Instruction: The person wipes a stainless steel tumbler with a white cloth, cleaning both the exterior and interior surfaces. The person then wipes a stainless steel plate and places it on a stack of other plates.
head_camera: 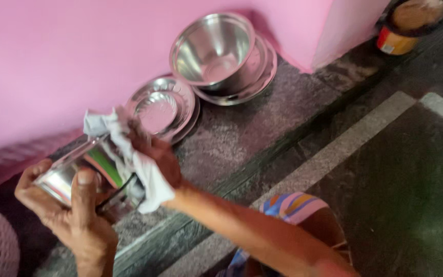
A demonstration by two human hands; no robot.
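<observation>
Item: steel pot [75, 172], tilted, cupped in left hand [70, 213], fingers wrapped round rim & wall, thumb pressed on the near side. Right hand [152, 154] clenched on white cloth [139, 169], pushed into the pot mouth. Beyond grip, by pink wall: steel bowl [214, 51], stacked plates [162, 107]. Judgement: brace pot firm w/ left; sweep cloth round inner wall.

One package shows: a round container [408, 25] at the top right corner, standing on the dark stone floor just past the corner of the pink wall [52, 61]. Its top looks brownish and rounded, ringed in black; the side below carries a label band of red and yellow. Blur hides finer detail.
</observation>
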